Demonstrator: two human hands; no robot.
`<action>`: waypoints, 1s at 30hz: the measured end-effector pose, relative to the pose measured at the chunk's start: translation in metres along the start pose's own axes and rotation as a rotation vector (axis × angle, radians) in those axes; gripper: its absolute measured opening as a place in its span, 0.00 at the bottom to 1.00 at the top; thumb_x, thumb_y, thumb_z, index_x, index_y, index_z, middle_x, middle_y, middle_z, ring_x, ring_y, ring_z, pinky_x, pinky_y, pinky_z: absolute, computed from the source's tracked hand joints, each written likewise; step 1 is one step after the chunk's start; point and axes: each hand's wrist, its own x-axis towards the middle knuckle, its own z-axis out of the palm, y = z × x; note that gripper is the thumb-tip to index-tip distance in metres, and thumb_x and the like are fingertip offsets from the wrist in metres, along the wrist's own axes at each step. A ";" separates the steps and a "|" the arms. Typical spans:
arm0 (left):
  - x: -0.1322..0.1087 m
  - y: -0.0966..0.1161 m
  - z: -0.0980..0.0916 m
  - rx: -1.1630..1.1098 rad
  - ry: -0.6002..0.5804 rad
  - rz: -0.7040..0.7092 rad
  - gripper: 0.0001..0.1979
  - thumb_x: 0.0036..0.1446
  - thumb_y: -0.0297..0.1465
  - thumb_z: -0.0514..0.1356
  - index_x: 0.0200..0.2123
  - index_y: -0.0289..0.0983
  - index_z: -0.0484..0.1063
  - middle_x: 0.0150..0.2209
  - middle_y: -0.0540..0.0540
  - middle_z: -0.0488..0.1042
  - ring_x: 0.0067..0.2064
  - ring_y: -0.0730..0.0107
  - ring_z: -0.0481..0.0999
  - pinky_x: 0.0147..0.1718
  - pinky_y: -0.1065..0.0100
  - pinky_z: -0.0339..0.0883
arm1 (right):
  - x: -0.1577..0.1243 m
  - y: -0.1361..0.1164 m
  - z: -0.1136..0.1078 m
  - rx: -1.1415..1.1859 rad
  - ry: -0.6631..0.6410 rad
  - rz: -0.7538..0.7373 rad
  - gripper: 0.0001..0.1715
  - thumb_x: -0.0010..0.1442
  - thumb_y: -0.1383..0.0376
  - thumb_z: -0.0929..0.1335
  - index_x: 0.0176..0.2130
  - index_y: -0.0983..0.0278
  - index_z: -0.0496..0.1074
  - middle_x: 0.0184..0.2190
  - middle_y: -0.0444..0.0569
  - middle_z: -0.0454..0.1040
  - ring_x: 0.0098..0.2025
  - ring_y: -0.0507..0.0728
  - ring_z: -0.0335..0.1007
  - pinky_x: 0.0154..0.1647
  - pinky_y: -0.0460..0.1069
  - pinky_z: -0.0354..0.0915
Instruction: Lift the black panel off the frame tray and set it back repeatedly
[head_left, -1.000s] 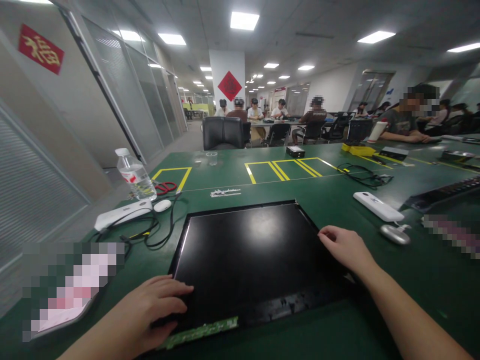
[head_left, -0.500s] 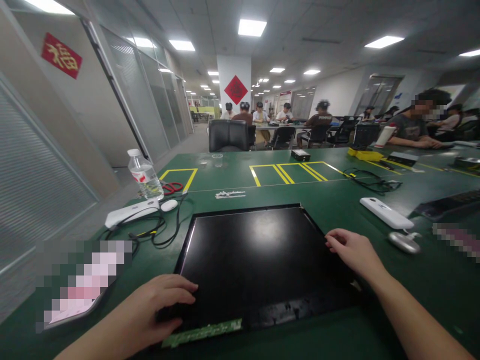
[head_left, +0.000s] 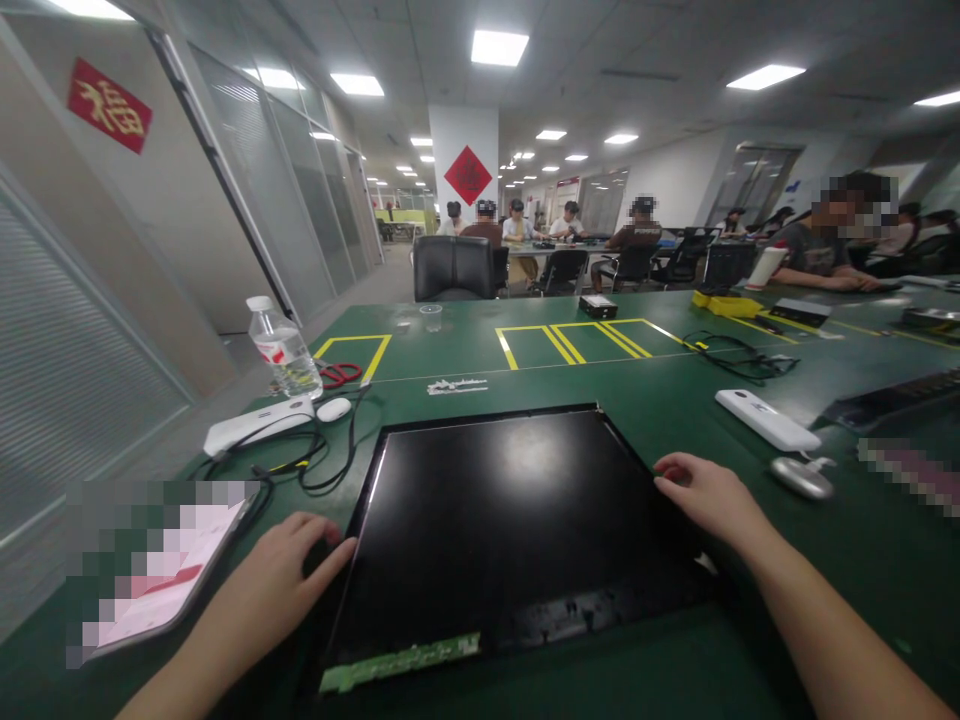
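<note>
A flat black screen panel lies face up on the green tabletop in front of me. A narrow green circuit strip runs along its near left edge. At the panel's left edge is my left hand, its thumb tip touching or close to the frame. Its fingers bend loosely, apart from the thumb, and it holds nothing visible. My right hand is beside the right edge with fingers loosely curved and thumb slightly apart. Nothing shows between them; whether the fingertips touch the rim I cannot tell.
Left stand a water bottle, red-handled scissors, a white device, black cables and a tablet-like screen. Right lie a white device and a silver oval object. A person sits far right.
My left hand has drawn back from over the panel's near left part to its left edge. My right hand has shifted slightly away from the rim. The panel stays put.
</note>
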 end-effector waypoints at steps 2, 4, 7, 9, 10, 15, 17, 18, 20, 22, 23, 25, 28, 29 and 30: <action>0.000 0.000 0.004 0.020 -0.003 -0.009 0.20 0.56 0.50 0.53 0.30 0.42 0.74 0.36 0.40 0.76 0.40 0.50 0.77 0.43 0.54 0.68 | -0.001 -0.001 0.001 0.010 -0.025 -0.006 0.13 0.52 0.59 0.67 0.38 0.58 0.78 0.34 0.46 0.80 0.36 0.56 0.76 0.34 0.49 0.64; 0.001 0.001 0.008 0.034 0.002 -0.012 0.19 0.56 0.50 0.53 0.28 0.42 0.72 0.36 0.40 0.74 0.39 0.50 0.75 0.42 0.54 0.68 | -0.001 -0.001 0.001 0.022 -0.044 -0.017 0.13 0.52 0.60 0.67 0.38 0.58 0.77 0.34 0.45 0.80 0.36 0.56 0.75 0.36 0.49 0.64; 0.002 0.002 0.013 0.056 0.006 -0.025 0.18 0.56 0.47 0.51 0.27 0.42 0.72 0.36 0.39 0.73 0.39 0.49 0.74 0.42 0.53 0.67 | -0.002 -0.002 0.002 0.026 -0.040 -0.037 0.12 0.52 0.64 0.67 0.38 0.59 0.77 0.33 0.45 0.80 0.35 0.55 0.75 0.36 0.48 0.64; 0.003 0.003 0.015 0.062 0.008 -0.033 0.17 0.55 0.45 0.50 0.27 0.42 0.72 0.37 0.39 0.72 0.39 0.48 0.73 0.41 0.52 0.66 | -0.001 -0.001 0.002 0.019 -0.034 -0.043 0.13 0.51 0.66 0.67 0.37 0.59 0.77 0.33 0.44 0.80 0.35 0.55 0.75 0.36 0.48 0.64; 0.004 0.003 0.016 0.059 0.011 -0.034 0.17 0.55 0.45 0.50 0.27 0.42 0.72 0.38 0.38 0.72 0.39 0.47 0.73 0.41 0.51 0.66 | -0.001 -0.001 0.003 0.014 -0.033 -0.044 0.13 0.51 0.67 0.67 0.38 0.59 0.77 0.33 0.45 0.80 0.35 0.55 0.75 0.36 0.48 0.64; 0.009 0.007 0.018 -0.033 0.014 -0.032 0.13 0.52 0.42 0.51 0.24 0.43 0.69 0.37 0.38 0.73 0.39 0.47 0.74 0.43 0.51 0.66 | -0.002 -0.003 0.002 -0.008 -0.031 -0.044 0.14 0.52 0.68 0.66 0.38 0.59 0.77 0.34 0.44 0.80 0.35 0.55 0.75 0.36 0.48 0.64; 0.010 0.009 0.017 -0.096 0.010 -0.033 0.12 0.51 0.42 0.52 0.23 0.44 0.67 0.35 0.39 0.74 0.39 0.48 0.74 0.43 0.52 0.66 | -0.003 -0.004 0.002 -0.016 -0.032 -0.046 0.14 0.53 0.69 0.66 0.38 0.59 0.77 0.33 0.44 0.80 0.35 0.54 0.74 0.36 0.47 0.63; 0.010 0.011 0.016 -0.132 0.009 -0.034 0.11 0.50 0.42 0.52 0.22 0.44 0.66 0.34 0.40 0.74 0.39 0.49 0.74 0.43 0.53 0.66 | -0.003 -0.005 0.001 -0.018 -0.032 -0.049 0.13 0.53 0.69 0.66 0.38 0.59 0.77 0.33 0.44 0.80 0.35 0.54 0.74 0.36 0.47 0.63; 0.008 0.013 0.012 -0.209 0.005 -0.046 0.11 0.50 0.41 0.53 0.21 0.45 0.65 0.32 0.42 0.75 0.38 0.51 0.75 0.42 0.56 0.67 | -0.004 -0.006 0.001 -0.020 -0.032 -0.053 0.13 0.53 0.69 0.66 0.38 0.59 0.77 0.33 0.44 0.80 0.35 0.54 0.74 0.35 0.47 0.63; 0.006 0.015 0.007 -0.286 0.004 -0.078 0.11 0.50 0.41 0.54 0.20 0.45 0.64 0.27 0.46 0.74 0.34 0.54 0.75 0.36 0.59 0.68 | -0.004 -0.006 0.000 -0.023 -0.025 -0.058 0.14 0.53 0.70 0.66 0.38 0.58 0.77 0.32 0.44 0.79 0.34 0.54 0.74 0.35 0.47 0.62; 0.004 0.016 0.005 -0.326 0.004 -0.098 0.12 0.51 0.42 0.55 0.20 0.45 0.64 0.25 0.48 0.73 0.31 0.56 0.74 0.32 0.61 0.68 | -0.004 -0.006 0.000 -0.029 -0.020 -0.060 0.14 0.53 0.70 0.66 0.38 0.58 0.77 0.32 0.44 0.79 0.34 0.54 0.74 0.35 0.47 0.62; 0.002 0.017 0.003 -0.411 0.008 -0.136 0.14 0.51 0.44 0.56 0.20 0.44 0.62 0.20 0.51 0.69 0.26 0.60 0.71 0.26 0.64 0.65 | -0.004 -0.006 0.000 -0.043 -0.017 -0.060 0.15 0.53 0.70 0.65 0.38 0.58 0.77 0.32 0.43 0.79 0.33 0.54 0.73 0.34 0.47 0.62; -0.002 0.019 0.005 -0.558 0.031 -0.182 0.18 0.51 0.46 0.58 0.19 0.44 0.59 0.19 0.54 0.64 0.23 0.66 0.66 0.23 0.67 0.63 | -0.004 -0.006 -0.001 -0.062 -0.015 -0.057 0.14 0.54 0.69 0.65 0.38 0.58 0.77 0.32 0.44 0.79 0.33 0.54 0.73 0.34 0.47 0.61; -0.003 0.020 0.007 -0.604 0.039 -0.198 0.19 0.51 0.47 0.59 0.19 0.44 0.57 0.18 0.55 0.63 0.22 0.67 0.65 0.22 0.68 0.62 | -0.004 -0.005 -0.001 -0.067 -0.012 -0.055 0.14 0.54 0.69 0.65 0.38 0.58 0.77 0.33 0.44 0.79 0.33 0.54 0.73 0.33 0.47 0.61; -0.004 0.021 0.009 -0.639 0.048 -0.210 0.21 0.52 0.48 0.59 0.19 0.44 0.56 0.18 0.56 0.61 0.21 0.69 0.64 0.20 0.69 0.61 | -0.003 -0.005 -0.001 -0.069 -0.007 -0.054 0.14 0.54 0.69 0.65 0.38 0.58 0.77 0.33 0.44 0.79 0.33 0.54 0.73 0.34 0.47 0.61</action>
